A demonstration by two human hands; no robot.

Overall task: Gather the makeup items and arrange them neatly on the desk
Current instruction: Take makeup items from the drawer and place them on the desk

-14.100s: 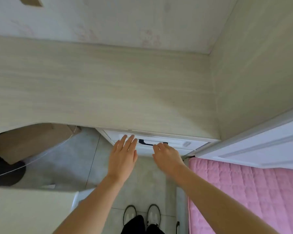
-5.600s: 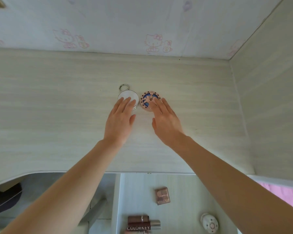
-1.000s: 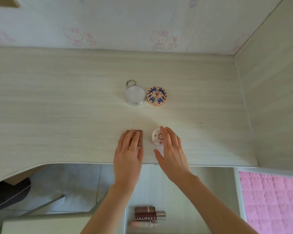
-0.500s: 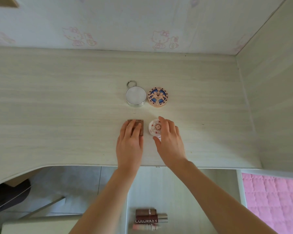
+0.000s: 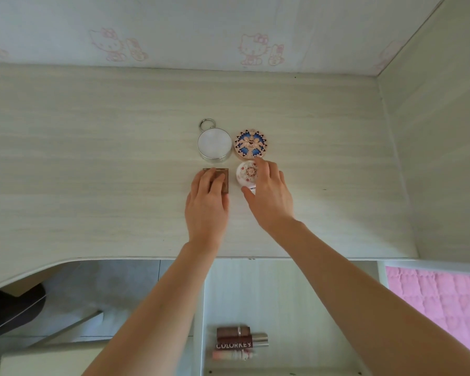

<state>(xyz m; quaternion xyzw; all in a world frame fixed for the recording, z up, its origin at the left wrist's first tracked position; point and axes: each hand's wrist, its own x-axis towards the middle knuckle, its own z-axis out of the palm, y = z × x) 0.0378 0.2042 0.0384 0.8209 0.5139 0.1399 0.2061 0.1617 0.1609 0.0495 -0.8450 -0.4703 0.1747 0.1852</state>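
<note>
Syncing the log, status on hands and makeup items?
Left hand flat on brown palette; right hand gripping white floral compact. Three lip tubes left in drawer. Nothing blocking.

Pale wood-grain tabletop (image 5: 92, 172) with a smooth matt finish. A round compact (image 5: 214, 143) has a shiny metal rim and ring and a frosted white lid. The patterned compact (image 5: 250, 143) looks glossy. A brown palette (image 5: 224, 180) appears matt. Glossy lipstick tubes (image 5: 240, 340) lie in a wood-grain drawer (image 5: 282, 294). Pink quilted cloth (image 5: 440, 294) looks soft.
</note>
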